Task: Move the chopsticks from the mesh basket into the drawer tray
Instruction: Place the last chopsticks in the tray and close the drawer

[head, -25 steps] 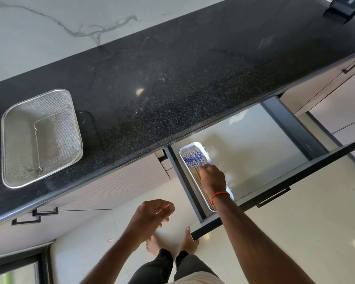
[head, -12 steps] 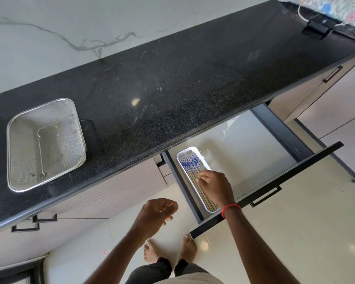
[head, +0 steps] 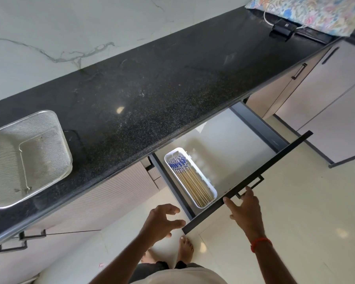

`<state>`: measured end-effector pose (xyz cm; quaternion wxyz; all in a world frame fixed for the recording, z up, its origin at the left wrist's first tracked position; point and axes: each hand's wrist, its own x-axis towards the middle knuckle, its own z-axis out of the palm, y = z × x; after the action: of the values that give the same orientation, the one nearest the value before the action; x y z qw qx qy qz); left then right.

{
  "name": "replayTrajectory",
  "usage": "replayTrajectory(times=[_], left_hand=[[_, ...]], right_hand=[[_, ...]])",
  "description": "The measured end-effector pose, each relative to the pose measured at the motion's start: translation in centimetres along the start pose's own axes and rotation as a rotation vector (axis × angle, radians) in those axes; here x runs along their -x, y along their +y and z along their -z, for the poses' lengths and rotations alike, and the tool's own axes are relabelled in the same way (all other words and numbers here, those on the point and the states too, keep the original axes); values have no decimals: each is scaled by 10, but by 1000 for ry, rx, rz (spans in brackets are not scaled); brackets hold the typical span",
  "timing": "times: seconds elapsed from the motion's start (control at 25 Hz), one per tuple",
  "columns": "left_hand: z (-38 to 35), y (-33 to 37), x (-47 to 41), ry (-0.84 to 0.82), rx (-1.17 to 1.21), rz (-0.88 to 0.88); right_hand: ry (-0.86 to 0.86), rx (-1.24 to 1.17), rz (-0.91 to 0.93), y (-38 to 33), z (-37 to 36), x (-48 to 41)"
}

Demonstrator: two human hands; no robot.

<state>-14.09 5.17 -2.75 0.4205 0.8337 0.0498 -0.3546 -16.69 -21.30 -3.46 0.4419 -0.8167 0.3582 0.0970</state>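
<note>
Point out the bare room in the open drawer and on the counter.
The drawer floor is bare from the white tray rightward to its dark right wall. The counter is bare from the mesh basket to the black device by the floral cloth. It is crowded only at the drawer's left wall, where the tray holds the chopsticks.

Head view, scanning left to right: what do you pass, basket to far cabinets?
mesh basket → left hand → white tray with chopsticks → right hand at the drawer front → black device → floral cloth
</note>
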Motion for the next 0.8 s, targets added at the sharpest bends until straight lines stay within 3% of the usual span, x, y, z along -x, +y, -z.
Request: replayTrajectory(times=[0.16, 0.44, 0.8], left_hand=[[-14, 2, -5, -42, -84, -30], [-21, 0, -3, 20, -206, -89], [-5, -4, -13, 182, -154, -98]], right_hand=[[-76, -284, -89, -5, -10, -1], [-51, -201, -58, -4, -20, -10], [-27, -172, 78, -26, -36, -21]])
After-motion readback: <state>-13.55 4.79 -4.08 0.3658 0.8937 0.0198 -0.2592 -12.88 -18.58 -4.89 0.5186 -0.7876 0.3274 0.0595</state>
